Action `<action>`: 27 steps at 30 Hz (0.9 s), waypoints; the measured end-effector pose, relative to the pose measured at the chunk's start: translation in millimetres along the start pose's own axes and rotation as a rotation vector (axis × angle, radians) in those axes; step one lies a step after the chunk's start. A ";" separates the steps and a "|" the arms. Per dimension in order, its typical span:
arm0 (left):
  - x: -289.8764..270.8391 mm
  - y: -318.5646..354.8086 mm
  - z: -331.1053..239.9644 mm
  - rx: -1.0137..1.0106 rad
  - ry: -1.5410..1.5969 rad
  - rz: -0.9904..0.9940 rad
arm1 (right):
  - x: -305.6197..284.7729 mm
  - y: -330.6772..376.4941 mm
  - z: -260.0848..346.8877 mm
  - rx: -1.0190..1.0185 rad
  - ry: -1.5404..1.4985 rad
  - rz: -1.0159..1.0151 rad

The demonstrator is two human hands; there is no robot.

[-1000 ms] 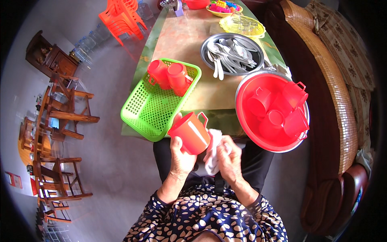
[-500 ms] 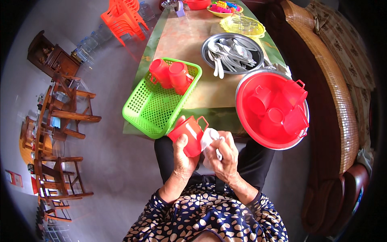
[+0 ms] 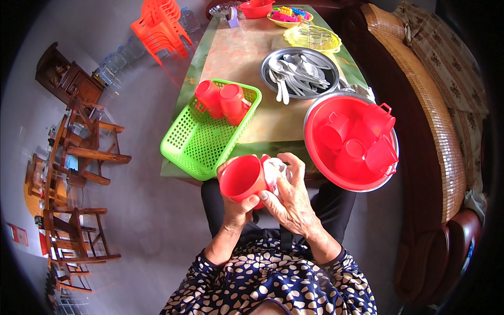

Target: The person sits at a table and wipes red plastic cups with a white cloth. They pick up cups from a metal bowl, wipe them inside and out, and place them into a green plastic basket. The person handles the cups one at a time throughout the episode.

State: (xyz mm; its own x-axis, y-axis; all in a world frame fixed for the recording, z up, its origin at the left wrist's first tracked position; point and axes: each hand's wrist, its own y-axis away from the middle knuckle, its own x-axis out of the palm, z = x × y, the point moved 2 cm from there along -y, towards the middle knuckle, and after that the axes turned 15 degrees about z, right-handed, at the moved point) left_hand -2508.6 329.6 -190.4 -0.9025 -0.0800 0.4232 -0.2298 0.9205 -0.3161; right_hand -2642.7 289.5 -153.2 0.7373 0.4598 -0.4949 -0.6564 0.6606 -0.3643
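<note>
A red plastic mug (image 3: 242, 178) is held above my lap, its open mouth tilted up toward me. My left hand (image 3: 236, 210) wraps round its left side and underside. With my right hand (image 3: 294, 205) I press a white cloth (image 3: 274, 172) against the mug's right side, where the handle is mostly covered. Beyond, at the left, a green plastic basket (image 3: 181, 152) holds two red mugs (image 3: 231, 100) standing upside down at its far end. To the right is a red basin (image 3: 320, 152) with several red mugs (image 3: 350, 152) lying in it.
Behind the basin, a metal bowl (image 3: 268, 86) of white spoons (image 3: 302, 73) rests on the table (image 3: 236, 58). Farther back are a yellow basket (image 3: 336, 44) with glasses and a plate of toy blocks (image 3: 289, 14). A wooden bench (image 3: 420, 105) runs along the right; orange chairs (image 3: 160, 31) are stacked far left.
The mug has been turned so its mouth now faces up toward me. My right hand and the cloth have shifted round to its handle side, fingers more spread.
</note>
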 end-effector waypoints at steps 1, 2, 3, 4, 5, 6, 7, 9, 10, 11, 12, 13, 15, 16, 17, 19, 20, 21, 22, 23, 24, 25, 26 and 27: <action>0.5 -0.3 -1.4 0.015 -0.021 0.008 | 1.6 0.6 -2.1 -0.016 -0.047 0.002; 0.2 0.9 -2.4 0.023 -0.055 0.013 | 3.5 1.2 -4.8 -0.032 -0.094 0.004; 0.3 1.9 -3.7 0.015 -0.055 0.025 | 4.8 0.5 -5.4 -0.052 -0.141 0.008; 1.1 3.2 -5.4 0.006 -0.055 0.037 | 4.8 2.0 -3.5 -0.059 -0.166 -0.024; 2.1 3.9 -7.0 -0.002 -0.055 0.049 | 4.0 3.1 -1.0 -0.046 -0.165 -0.046; 3.0 5.0 -7.7 0.003 -0.097 0.042 | 7.8 6.3 -4.9 -0.044 -0.135 -0.083; 2.3 5.7 -7.0 0.000 -0.105 0.053 | 11.1 9.4 -8.1 -0.042 -0.106 -0.121; 0.6 6.7 -5.8 -0.007 -0.121 0.075 | 13.5 13.8 -5.7 -0.039 -0.081 -0.173; 3.1 7.4 -7.5 -0.017 -0.107 0.062 | 13.8 15.2 -4.1 -0.038 -0.069 -0.199; 1.8 8.6 -6.2 -0.028 -0.090 0.066 | 13.8 16.6 -3.2 -0.042 -0.062 -0.207; -0.2 9.9 -3.6 -0.040 -0.071 0.072 | 13.4 18.1 -2.6 -0.045 -0.055 -0.216; -1.0 10.9 -2.1 -0.052 -0.053 0.079 | 12.6 18.8 -1.7 -0.048 -0.048 -0.225; -0.4 12.7 -0.3 -0.054 -0.015 0.075 | 8.4 18.9 3.3 -0.074 -0.028 -0.266; -0.4 12.8 0.6 -0.055 0.004 0.073 | 6.3 18.9 3.7 -0.096 -0.005 -0.283; 0.0 12.2 -0.2 -0.051 -0.038 0.078 | 4.6 18.8 4.7 -0.118 0.019 -0.300; 2.1 11.4 -5.4 -0.043 -0.126 0.082 | 4.8 19.3 1.4 -0.114 -0.010 -0.375; 3.4 10.3 -9.4 -0.035 -0.166 0.105 | 5.5 17.4 1.6 -0.130 -0.004 -0.365; 3.8 10.4 -9.6 -0.050 -0.257 0.104 | 5.9 16.4 2.5 -0.141 0.006 -0.357; 4.0 10.6 -9.4 -0.064 -0.348 0.104 | 7.3 16.4 5.2 -0.135 -0.047 -0.332; 3.8 10.6 -9.0 -0.079 -0.440 0.104 | 8.0 16.3 11.8 -0.146 -0.014 -0.348; 1.1 7.4 -13.0 0.078 -0.790 0.186 | 9.0 18.5 14.8 -0.179 -0.002 -0.332; -3.5 7.6 -8.3 0.004 -0.688 0.184 | 9.6 20.0 17.2 -0.211 0.009 -0.315; -7.8 8.4 -3.0 -0.070 -0.585 0.183 | 5.7 18.4 18.6 -0.233 0.066 -0.265; -7.9 7.7 -0.4 -0.146 -0.480 0.187 | 4.3 18.4 17.5 -0.256 0.062 -0.228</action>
State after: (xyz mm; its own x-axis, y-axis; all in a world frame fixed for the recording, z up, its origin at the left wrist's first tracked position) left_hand -2503.2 337.5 -195.8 -0.9962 -0.0442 -0.0756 -0.0272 0.9766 -0.2132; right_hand -2648.9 314.0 -148.2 0.8639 0.2754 -0.4217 -0.5001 0.5687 -0.6531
